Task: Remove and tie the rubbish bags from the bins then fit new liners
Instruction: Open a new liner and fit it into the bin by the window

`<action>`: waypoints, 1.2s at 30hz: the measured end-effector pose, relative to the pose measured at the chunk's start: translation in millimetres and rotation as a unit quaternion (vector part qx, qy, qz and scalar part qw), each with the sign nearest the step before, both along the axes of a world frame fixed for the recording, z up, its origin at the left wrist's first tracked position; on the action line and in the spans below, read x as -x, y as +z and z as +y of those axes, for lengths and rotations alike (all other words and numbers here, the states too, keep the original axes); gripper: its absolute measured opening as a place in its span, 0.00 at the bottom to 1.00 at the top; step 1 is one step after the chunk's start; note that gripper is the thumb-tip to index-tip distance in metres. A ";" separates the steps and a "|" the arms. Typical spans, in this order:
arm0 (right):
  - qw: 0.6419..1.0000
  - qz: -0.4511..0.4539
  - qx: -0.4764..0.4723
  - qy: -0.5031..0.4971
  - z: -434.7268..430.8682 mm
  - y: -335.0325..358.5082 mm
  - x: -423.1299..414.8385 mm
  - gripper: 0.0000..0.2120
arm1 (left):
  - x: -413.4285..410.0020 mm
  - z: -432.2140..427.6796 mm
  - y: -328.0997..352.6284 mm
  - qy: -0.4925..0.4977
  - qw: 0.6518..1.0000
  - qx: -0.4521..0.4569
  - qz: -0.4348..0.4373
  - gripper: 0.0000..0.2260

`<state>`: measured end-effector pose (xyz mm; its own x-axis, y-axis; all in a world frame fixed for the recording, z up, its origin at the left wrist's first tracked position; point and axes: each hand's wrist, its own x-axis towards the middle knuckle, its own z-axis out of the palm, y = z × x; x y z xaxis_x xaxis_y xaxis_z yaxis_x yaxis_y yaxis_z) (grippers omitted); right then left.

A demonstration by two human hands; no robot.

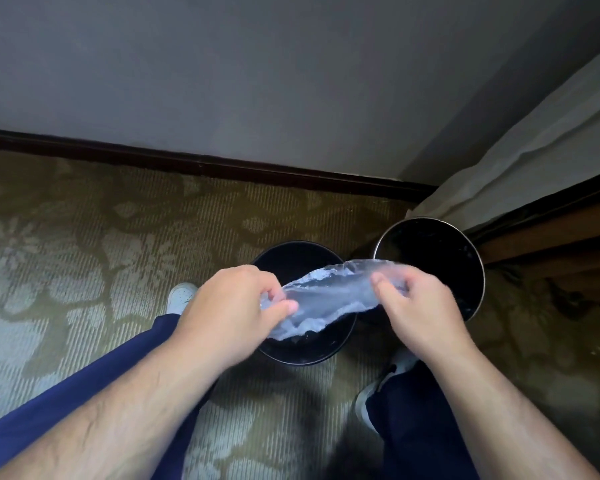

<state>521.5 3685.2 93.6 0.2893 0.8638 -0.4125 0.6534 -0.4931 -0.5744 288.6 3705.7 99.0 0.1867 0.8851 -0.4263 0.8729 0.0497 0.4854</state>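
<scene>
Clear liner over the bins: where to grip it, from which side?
Grip the liner at its two bunched ends, from above, as the left hand and right hand pinch it now. It is a limp, crumpled strip stretched between them over the black bin; held mid-span it would likely sag.

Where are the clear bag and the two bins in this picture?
clear bag point(329, 296), head view, its stretched middle.
black bin point(303, 361), head view, near rim.
silver-rimmed bin point(426, 220), head view, far rim.

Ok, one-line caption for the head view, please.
Left hand and right hand pinch a clear liner, stretched above a black bin beside a steel-rimmed bin on patterned carpet.
</scene>
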 end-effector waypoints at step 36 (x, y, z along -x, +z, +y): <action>0.999 0.028 0.008 -0.026 1.0 -16.9 3.9 0.16 | 2.2 3.8 -52.3 -0.211 0.925 0.257 0.185 0.46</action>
